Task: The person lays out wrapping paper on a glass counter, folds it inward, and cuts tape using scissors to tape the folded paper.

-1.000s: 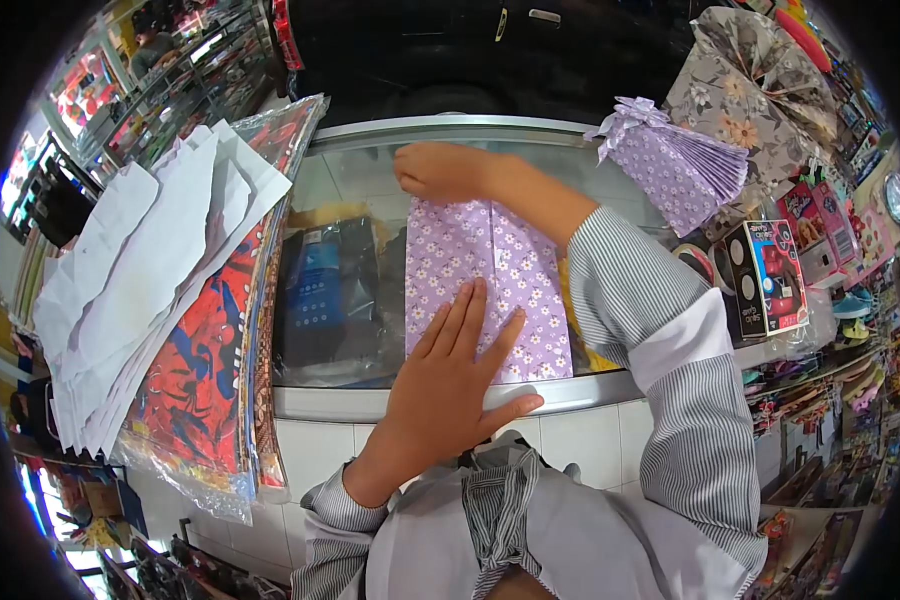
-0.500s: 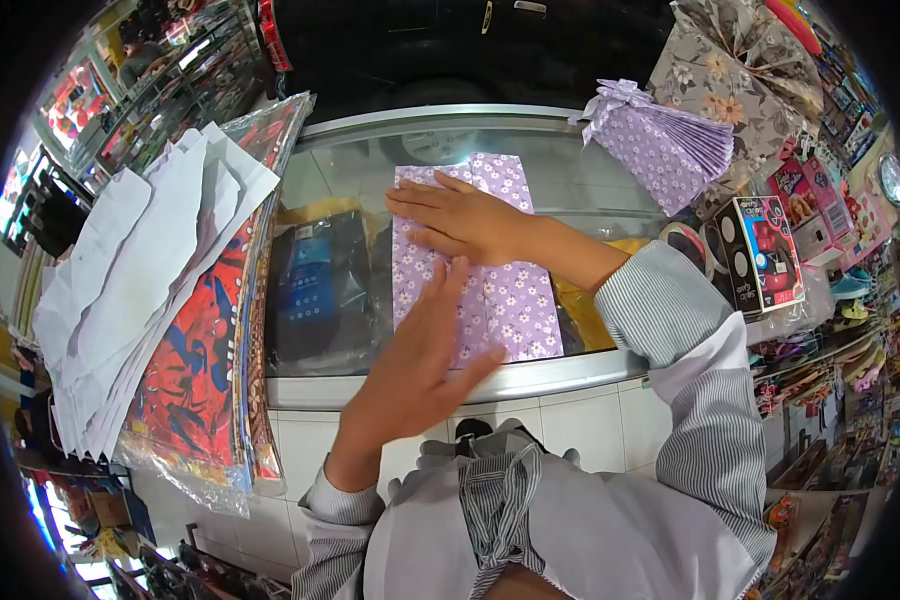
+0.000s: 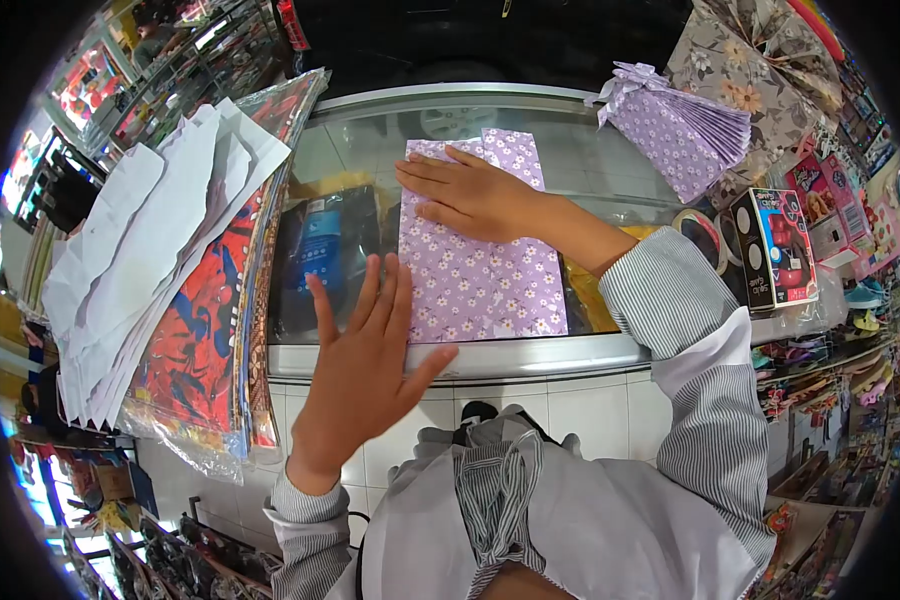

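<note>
Folded purple flowered paper lies on the glass counter, its long side running front to back, with a seam down its middle. Across its upper part my right hand rests palm down, fingers stretched toward the left. My left hand is at the paper's lower left corner, over the counter's metal front edge, fingers spread and holding nothing. Whether its fingertips touch the paper's edge I cannot tell.
White paper sheets lie on wrapped printed sheets at the left. At the right are a pleated purple bag, a grey flowered bag, tape rolls and a black toy box. Dark packages show left of the paper.
My right hand has come down from the paper's top edge and opened flat on it. My left hand has slid off the paper's middle toward the left and the front edge.
</note>
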Motion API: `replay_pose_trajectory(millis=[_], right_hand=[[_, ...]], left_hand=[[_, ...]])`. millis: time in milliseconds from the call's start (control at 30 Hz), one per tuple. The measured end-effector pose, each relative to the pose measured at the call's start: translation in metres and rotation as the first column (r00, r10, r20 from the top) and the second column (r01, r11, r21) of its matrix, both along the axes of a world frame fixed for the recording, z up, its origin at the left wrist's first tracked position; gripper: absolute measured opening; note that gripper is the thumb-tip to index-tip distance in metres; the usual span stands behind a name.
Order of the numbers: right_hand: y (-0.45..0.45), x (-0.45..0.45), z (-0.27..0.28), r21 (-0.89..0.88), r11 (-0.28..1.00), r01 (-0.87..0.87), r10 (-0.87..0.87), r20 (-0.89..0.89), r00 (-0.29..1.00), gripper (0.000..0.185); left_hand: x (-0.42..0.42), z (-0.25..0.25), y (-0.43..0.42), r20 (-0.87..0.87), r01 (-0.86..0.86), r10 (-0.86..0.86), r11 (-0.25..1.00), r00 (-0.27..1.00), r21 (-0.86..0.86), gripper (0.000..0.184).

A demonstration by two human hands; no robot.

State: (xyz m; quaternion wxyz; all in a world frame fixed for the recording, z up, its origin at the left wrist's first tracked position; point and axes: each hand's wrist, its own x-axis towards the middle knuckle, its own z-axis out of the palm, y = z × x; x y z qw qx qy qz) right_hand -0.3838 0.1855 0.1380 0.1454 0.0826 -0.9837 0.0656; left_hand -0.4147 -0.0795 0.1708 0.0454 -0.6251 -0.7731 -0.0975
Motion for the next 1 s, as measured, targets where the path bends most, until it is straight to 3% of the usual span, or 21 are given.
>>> replay_pose_trajectory(millis=[200,433,533,633,733,767,867,1000], right_hand=[[0.002,0.000,-0.003,0.003,1.000,-0.021,0.021,-0.038,0.999,0.053],[0.002,0.000,-0.002,-0.019,1.000,-0.025,0.024,-0.039,0.999,0.053],[-0.003,0.000,-0.002,0.099,0.995,0.027,-0.007,-0.192,0.981,0.052],[-0.012,-0.002,0.015,0.291,0.956,0.026,0.072,-0.322,0.944,0.048],[-0.022,0.014,0.050,0.150,0.987,0.058,0.009,-0.410,0.912,0.042],[-0.023,0.021,0.064,0.066,0.997,0.040,0.001,-0.525,0.851,0.032],[-0.026,0.067,0.111,0.042,0.996,0.076,-0.035,-0.607,0.794,0.025],[-0.029,0.157,0.138,-0.012,0.965,0.263,-0.246,-0.397,0.884,0.021]], left_hand=[[0.012,0.009,-0.024,-0.059,-0.020,0.016,0.997,0.998,-0.077,0.084],[0.017,0.004,-0.036,-0.094,-0.092,0.088,0.995,0.992,-0.041,0.078],[0.017,0.011,-0.030,-0.107,-0.066,0.059,0.996,0.993,-0.064,0.076],[0.018,0.020,-0.021,-0.099,-0.032,0.025,0.997,0.995,-0.065,0.075],[0.018,0.020,-0.010,-0.066,-0.051,0.053,0.998,0.996,0.036,0.073],[0.018,0.019,-0.006,-0.045,-0.045,0.048,0.996,0.998,0.075,0.071],[0.020,0.014,0.005,0.028,0.019,-0.022,0.993,0.999,0.120,0.069],[0.026,0.010,0.018,0.067,0.174,-0.179,0.982,0.982,0.078,0.068]])
